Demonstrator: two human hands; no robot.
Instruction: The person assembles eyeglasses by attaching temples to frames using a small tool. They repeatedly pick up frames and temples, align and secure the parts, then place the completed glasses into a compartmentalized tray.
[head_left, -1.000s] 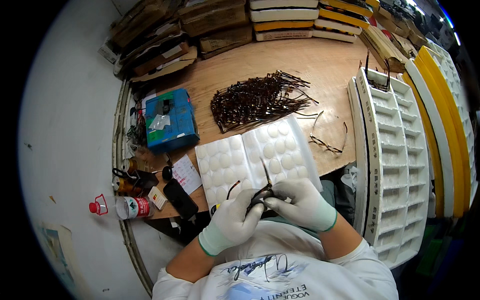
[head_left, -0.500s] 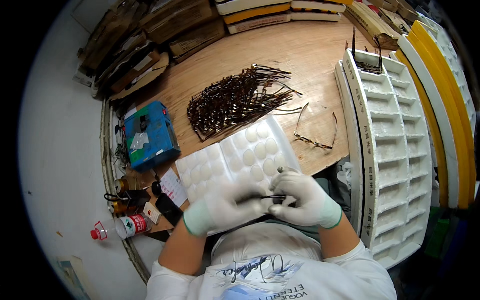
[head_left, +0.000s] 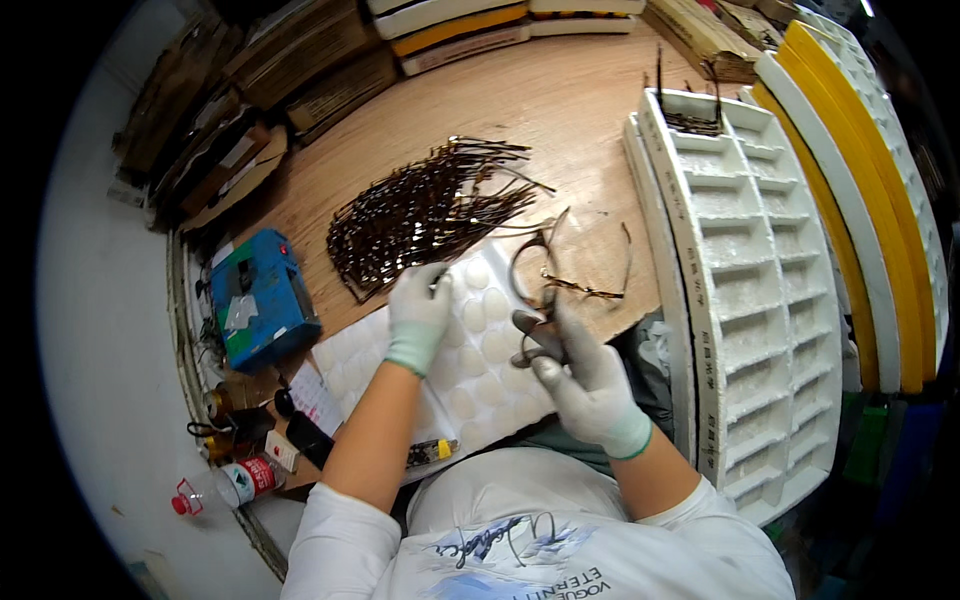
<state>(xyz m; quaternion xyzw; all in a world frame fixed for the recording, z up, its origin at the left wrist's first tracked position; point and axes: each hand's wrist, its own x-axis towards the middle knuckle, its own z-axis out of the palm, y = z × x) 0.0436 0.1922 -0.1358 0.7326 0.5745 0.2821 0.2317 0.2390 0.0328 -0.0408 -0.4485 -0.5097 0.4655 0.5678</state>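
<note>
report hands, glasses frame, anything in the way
Right hand holds glasses frame. Left hand by frame pile, grip unclear. Loose frame on table just beyond, might snag.

Has a heap of eyeglass frames (head_left: 430, 220) on the table (head_left: 590, 120), upper centre, with a sheet (head_left: 350, 350) just below. Holds a pair of glasses (head_left: 516, 273) in the right hand (head_left: 590, 385), over the sheet's right side. Has loose eyeglasses (head_left: 595, 293) between heap and compartment tray (head_left: 735, 310) at right, a box-shaped device (head_left: 275, 310) at left, cardboard boxes (head_left: 315, 65) upper left.
</note>
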